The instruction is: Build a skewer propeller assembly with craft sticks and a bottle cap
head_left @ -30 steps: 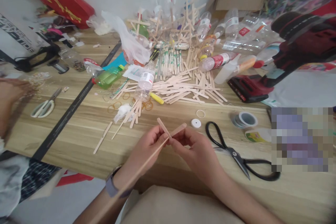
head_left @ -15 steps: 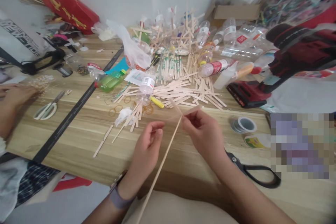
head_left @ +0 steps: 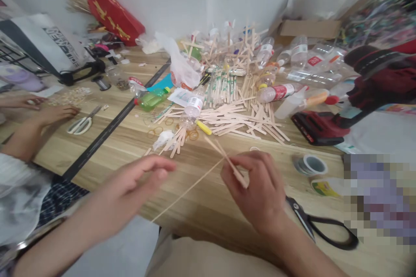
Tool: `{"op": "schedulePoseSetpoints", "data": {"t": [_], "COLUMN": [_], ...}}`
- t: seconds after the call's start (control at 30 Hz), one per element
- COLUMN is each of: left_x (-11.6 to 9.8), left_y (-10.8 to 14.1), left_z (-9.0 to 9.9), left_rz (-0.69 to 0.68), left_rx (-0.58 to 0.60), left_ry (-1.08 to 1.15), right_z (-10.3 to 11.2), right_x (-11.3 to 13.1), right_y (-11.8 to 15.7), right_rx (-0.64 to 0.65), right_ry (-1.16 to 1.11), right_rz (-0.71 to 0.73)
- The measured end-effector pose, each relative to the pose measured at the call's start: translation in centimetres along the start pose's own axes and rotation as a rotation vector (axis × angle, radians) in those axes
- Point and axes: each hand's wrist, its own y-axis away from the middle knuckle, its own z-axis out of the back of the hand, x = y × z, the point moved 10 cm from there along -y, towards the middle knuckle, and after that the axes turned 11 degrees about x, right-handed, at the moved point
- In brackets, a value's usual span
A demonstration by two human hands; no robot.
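Observation:
My right hand (head_left: 258, 192) pinches flat wooden craft sticks (head_left: 233, 165) that cross one another above the table. A long thin wooden stick (head_left: 187, 191) slants down to the left from where they meet; whether it is fastened there I cannot tell. Off to the left, my left hand (head_left: 130, 192) is slightly blurred, thumb and fingers apart, with nothing between them. A heap of loose craft sticks (head_left: 227, 122) lies beyond both hands. A yellow-handled tool (head_left: 203, 127) rests at the heap's near side, beside a clear plastic bottle (head_left: 194, 106).
Black-handled scissors (head_left: 334, 231) lie by my right forearm, near a roll of tape (head_left: 310, 165). A red and black power tool (head_left: 325, 125) stands at right. White-handled scissors (head_left: 81, 125) lie at left, close to another person's hands (head_left: 61, 114). Plastic bottles (head_left: 302, 49) line the back.
My left hand has moved away to the left from the sticks. My right hand has turned, tilting the craft sticks, and the thin stick now slants further left. The view has shifted left.

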Motion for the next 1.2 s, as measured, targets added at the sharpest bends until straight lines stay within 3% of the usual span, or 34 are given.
{"op": "schedulePoseSetpoints", "data": {"t": [0.17, 0.27, 0.37, 0.5, 0.7, 0.9, 1.2], "left_x": [-3.0, -2.8, -1.4, 0.5, 0.7, 0.8, 0.1], "left_y": [-0.4, -1.1, -1.6, -1.7, -1.8, -1.8, -2.3], "left_z": [-5.9, -7.6, -8.7, -9.2, -8.7, -8.9, -10.9], "left_rz": [-0.158, -0.176, -0.111, -0.005, -0.01, 0.024, 0.04], "left_rx": [0.146, 0.157, 0.161, 0.153, 0.176, 0.244, 0.412], "left_ry": [0.3, 0.494, 0.601, 0.593, 0.374, 0.263, 0.506], "right_z": [-0.6, -1.0, -1.3, -2.0, -3.4, -3.5, -5.4], "right_x": [2.5, 2.4, 2.5, 3.1, 3.2, 0.1, -0.2], "right_y": [1.4, 2.2, 2.9, 3.0, 2.8, 2.6, 2.7], "right_rx": [0.093, 0.14, 0.157, 0.219, 0.455, 0.431, 0.575], "right_ry": [-0.149, -0.227, -0.274, -0.293, -0.351, -0.531, -0.812], "right_rz": [0.094, 0.087, 0.087, 0.129, 0.176, -0.066, -0.193]}}
